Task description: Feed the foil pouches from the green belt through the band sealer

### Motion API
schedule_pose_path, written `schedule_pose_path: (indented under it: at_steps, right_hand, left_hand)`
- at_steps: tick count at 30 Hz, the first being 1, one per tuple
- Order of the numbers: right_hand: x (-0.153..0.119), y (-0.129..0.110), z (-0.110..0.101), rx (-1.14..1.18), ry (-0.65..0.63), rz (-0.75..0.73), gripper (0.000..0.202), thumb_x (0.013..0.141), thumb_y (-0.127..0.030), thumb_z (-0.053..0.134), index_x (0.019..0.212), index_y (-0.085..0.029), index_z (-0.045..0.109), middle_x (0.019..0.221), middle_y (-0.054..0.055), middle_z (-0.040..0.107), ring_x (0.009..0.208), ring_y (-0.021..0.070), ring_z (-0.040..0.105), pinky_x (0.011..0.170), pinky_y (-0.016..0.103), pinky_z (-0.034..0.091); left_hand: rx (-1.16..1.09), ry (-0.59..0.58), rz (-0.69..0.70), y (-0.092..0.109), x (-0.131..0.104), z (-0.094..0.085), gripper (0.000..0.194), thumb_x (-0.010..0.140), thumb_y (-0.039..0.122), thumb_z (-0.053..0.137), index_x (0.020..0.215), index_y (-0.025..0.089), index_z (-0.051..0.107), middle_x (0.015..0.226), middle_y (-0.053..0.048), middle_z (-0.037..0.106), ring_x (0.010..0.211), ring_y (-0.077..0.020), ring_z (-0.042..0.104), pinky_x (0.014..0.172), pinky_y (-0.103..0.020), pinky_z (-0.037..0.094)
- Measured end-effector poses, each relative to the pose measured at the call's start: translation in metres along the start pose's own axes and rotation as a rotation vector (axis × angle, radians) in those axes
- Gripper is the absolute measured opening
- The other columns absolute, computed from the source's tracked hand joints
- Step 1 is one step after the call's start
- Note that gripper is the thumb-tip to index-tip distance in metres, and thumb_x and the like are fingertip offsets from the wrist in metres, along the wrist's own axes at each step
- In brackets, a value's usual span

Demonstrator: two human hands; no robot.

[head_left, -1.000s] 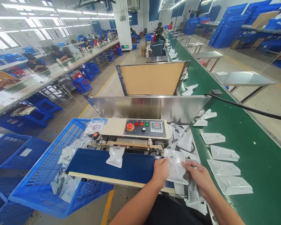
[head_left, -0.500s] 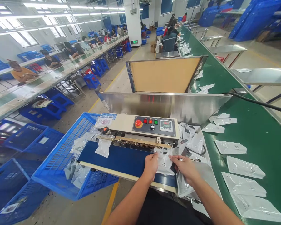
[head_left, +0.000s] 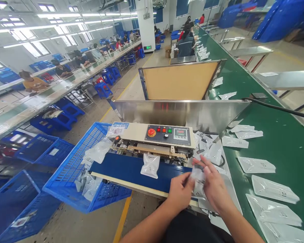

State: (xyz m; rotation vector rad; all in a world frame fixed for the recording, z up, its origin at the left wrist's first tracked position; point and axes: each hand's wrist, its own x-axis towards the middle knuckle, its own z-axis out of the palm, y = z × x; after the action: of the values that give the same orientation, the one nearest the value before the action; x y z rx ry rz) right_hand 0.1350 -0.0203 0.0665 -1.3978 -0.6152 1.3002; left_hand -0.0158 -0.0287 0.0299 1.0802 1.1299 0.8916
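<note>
A white plastic pouch (head_left: 198, 180), blurred by motion, is between my two hands at the right end of the sealing machine (head_left: 131, 131). My left hand (head_left: 181, 190) pinches its left side between thumb and fingers. On the other side, my right hand (head_left: 215, 185) has its thumb near the top edge and fingers reaching behind; its grip is partly smeared. Another pouch (head_left: 151, 166) hangs from the machine's sealing strip over the blue belt (head_left: 126, 165). At the belt's left end a further pouch (head_left: 98, 152) tips over the basket.
A blue plastic basket (head_left: 66, 168) with several pouches stands left of the machine. Loose pouches (head_left: 212, 153) lie on a metal tray at its right. Several pouches lie along the green conveyor (head_left: 283, 135). A steel panel (head_left: 177, 113) rises behind. People sit at far benches.
The pouch formerly held at the machine's right end has been let go and moved left along the strip. The earlier left pouch reached the basket. My hands moved right and hold another pouch.
</note>
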Motion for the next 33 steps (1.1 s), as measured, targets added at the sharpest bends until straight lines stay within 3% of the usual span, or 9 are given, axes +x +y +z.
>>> schedule_pose_path:
  at_steps: [3, 6, 8, 13, 17, 21, 28, 31, 33]
  right_hand:
    - [0.0, 0.006, -0.017, -0.074, 0.068, 0.023, 0.085, 0.069, -0.084, 0.088, 0.131, -0.027, 0.08, 0.129, 0.012, 0.082, 0.113, 0.033, 0.077, 0.094, 0.041, 0.065]
    - [-0.002, 0.018, -0.034, -0.277, 0.031, 0.038, 0.073, 0.064, -0.087, 0.089, 0.095, -0.021, 0.084, 0.097, 0.012, 0.084, 0.092, 0.0323, 0.076, 0.082, 0.04, 0.063]
    - [-0.001, 0.026, -0.042, -0.362, 0.041, -0.019, 0.07, 0.068, -0.088, 0.083, 0.085, -0.021, 0.081, 0.085, 0.01, 0.08, 0.08, 0.0288, 0.072, 0.072, 0.036, 0.059]
    - [0.015, 0.035, -0.057, -0.487, 0.297, 0.017, 0.051, 0.074, -0.072, 0.075, 0.074, -0.022, 0.072, 0.065, 0.003, 0.068, 0.063, 0.0208, 0.058, 0.057, 0.031, 0.044]
    - [0.029, 0.035, -0.056, -0.507, 0.326, 0.059, 0.04, 0.076, -0.062, 0.071, 0.07, -0.022, 0.069, 0.065, 0.002, 0.067, 0.063, 0.0207, 0.057, 0.059, 0.032, 0.043]
    - [0.04, 0.035, -0.032, -0.504, 0.239, 0.04, 0.038, 0.076, -0.062, 0.07, 0.064, -0.026, 0.065, 0.058, 0.001, 0.062, 0.058, 0.0204, 0.054, 0.057, 0.032, 0.041]
    - [0.04, 0.046, 0.019, -0.353, -0.005, 0.138, 0.058, 0.067, -0.08, 0.079, 0.066, -0.023, 0.069, 0.062, 0.004, 0.068, 0.063, 0.0216, 0.064, 0.066, 0.035, 0.056]
    - [0.017, 0.057, 0.0, -0.278, 0.019, 0.122, 0.069, 0.069, -0.089, 0.079, 0.075, -0.021, 0.075, 0.069, 0.006, 0.072, 0.067, 0.0229, 0.066, 0.066, 0.035, 0.057]
    - [-0.007, 0.068, -0.042, -0.316, 0.179, 0.062, 0.072, 0.076, -0.092, 0.072, 0.081, -0.02, 0.077, 0.07, 0.007, 0.072, 0.066, 0.0231, 0.065, 0.065, 0.035, 0.054]
  left_hand:
    - [-0.018, -0.013, 0.084, 0.0, 0.016, 0.01, 0.063, 0.105, 0.068, 0.056, 0.103, 0.013, 0.086, 0.086, -0.007, 0.076, 0.077, -0.0214, 0.06, 0.075, -0.031, 0.05]
    - [0.044, 0.013, 0.104, -0.005, 0.022, 0.012, 0.062, 0.105, 0.067, 0.055, 0.088, 0.014, 0.082, 0.076, -0.004, 0.069, 0.071, -0.019, 0.052, 0.071, -0.03, 0.043]
    - [0.104, 0.032, 0.093, -0.01, 0.026, 0.014, 0.058, 0.102, 0.065, 0.06, 0.073, 0.017, 0.075, 0.068, -0.002, 0.061, 0.068, -0.0173, 0.047, 0.068, -0.03, 0.038]
    - [-0.018, 0.141, -0.186, -0.02, 0.052, 0.024, 0.062, 0.083, 0.065, 0.077, 0.051, 0.025, 0.041, 0.053, 0.005, 0.035, 0.057, -0.0131, 0.031, 0.057, -0.029, 0.026]
    - [-0.071, 0.171, -0.278, -0.026, 0.073, 0.024, 0.062, 0.078, 0.064, 0.081, 0.05, 0.025, 0.04, 0.05, 0.006, 0.032, 0.052, -0.011, 0.027, 0.054, -0.028, 0.022]
    - [-0.118, 0.22, -0.29, -0.03, 0.074, 0.003, 0.058, 0.074, 0.069, 0.083, 0.055, 0.021, 0.058, 0.052, 0.003, 0.045, 0.052, -0.0119, 0.038, 0.053, -0.027, 0.028]
    - [-0.181, 0.317, -0.225, -0.032, 0.065, -0.062, 0.061, 0.073, 0.074, 0.087, 0.065, 0.015, 0.07, 0.058, 0.0, 0.059, 0.057, -0.0136, 0.05, 0.058, -0.026, 0.038]
    - [-0.126, 0.371, -0.184, -0.032, 0.056, -0.089, 0.053, 0.08, 0.067, 0.084, 0.079, 0.015, 0.078, 0.073, -0.005, 0.073, 0.07, -0.0201, 0.066, 0.067, -0.028, 0.051]
    - [-0.005, 0.498, -0.112, -0.028, 0.043, -0.103, 0.049, 0.084, 0.063, 0.083, 0.098, 0.016, 0.083, 0.099, -0.011, 0.082, 0.096, -0.0279, 0.076, 0.086, -0.035, 0.06]
